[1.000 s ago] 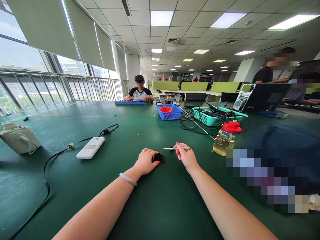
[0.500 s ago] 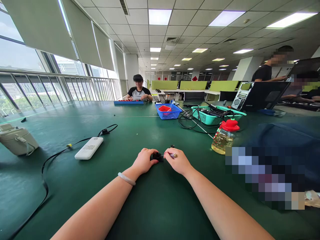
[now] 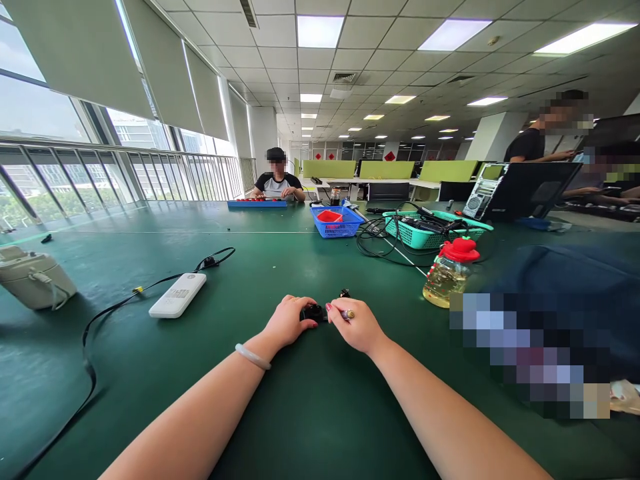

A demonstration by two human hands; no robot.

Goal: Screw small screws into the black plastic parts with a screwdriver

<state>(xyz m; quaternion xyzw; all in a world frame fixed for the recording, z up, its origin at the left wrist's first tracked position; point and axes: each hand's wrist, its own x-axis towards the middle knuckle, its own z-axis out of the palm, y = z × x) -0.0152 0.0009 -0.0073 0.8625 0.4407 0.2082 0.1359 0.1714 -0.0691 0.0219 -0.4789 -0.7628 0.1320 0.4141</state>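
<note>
My left hand [image 3: 289,321] is closed around a small black object [image 3: 314,313] resting on the green table. Fingers hide much of that object, so its kind does not show. In my right hand [image 3: 358,325] is a slim pen-like tool [image 3: 349,314] with a gold-coloured end, pinched between thumb and fingers. The tool's tip is hidden by my fingers, close to the right side of the black object; I cannot tell whether they touch. Another small black piece [image 3: 345,293] lies just beyond my right hand.
Left of my hands are a white power bank [image 3: 179,295], a black cable [image 3: 89,333] and a pale case [image 3: 37,277]. Ahead are a blue basket [image 3: 336,229] and a teal basket [image 3: 417,237] of cables. A red-lidded bottle [image 3: 447,273] stands right. A person [image 3: 279,183] sits opposite.
My right hand has shifted very slightly, and the tool's gold end sits a little lower. The left hand keeps its hold on the black object.
</note>
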